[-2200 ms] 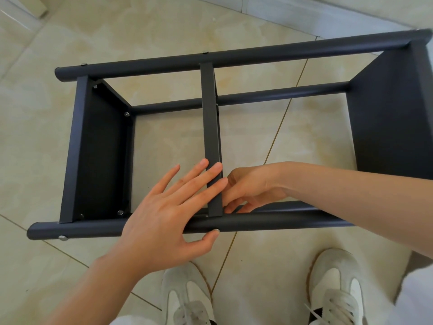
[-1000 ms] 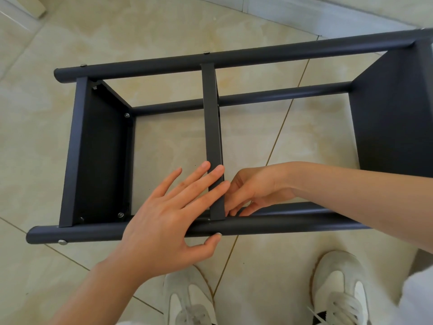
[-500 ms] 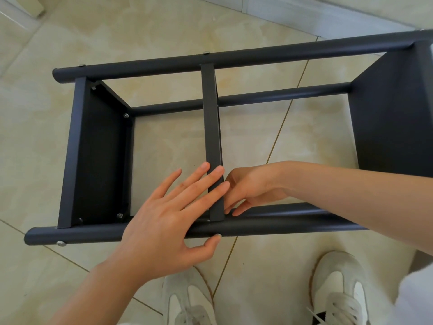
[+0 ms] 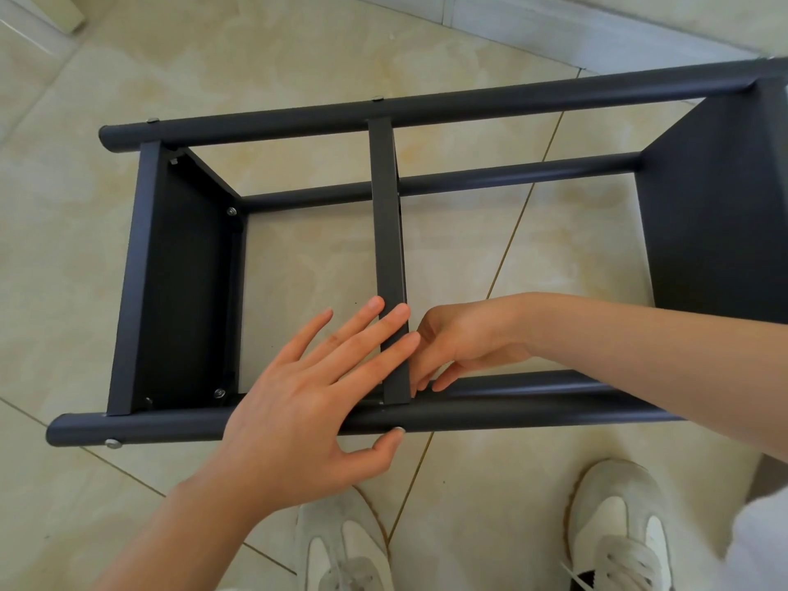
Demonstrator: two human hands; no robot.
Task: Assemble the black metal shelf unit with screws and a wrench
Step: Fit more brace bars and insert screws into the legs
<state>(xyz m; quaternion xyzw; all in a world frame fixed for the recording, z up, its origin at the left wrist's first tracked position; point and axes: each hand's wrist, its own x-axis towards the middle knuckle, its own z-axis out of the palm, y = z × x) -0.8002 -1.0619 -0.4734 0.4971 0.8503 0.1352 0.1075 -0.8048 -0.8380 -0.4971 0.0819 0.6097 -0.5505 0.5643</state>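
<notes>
Head view: little has shifted. Our left hand (image 4: 294, 403) stays flat, fingers straight, on the middle panel (image 4: 386, 232) of the black metal shelf unit (image 4: 511, 102); our right hand (image 4: 464, 334) bunches fingertips beside that panel, grip unclear, likely still fastening.

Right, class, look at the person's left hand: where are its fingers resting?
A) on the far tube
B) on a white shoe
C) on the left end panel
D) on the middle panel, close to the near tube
D: the left hand lies with straight fingers across the middle panel, just above where it meets the near tube.
</notes>
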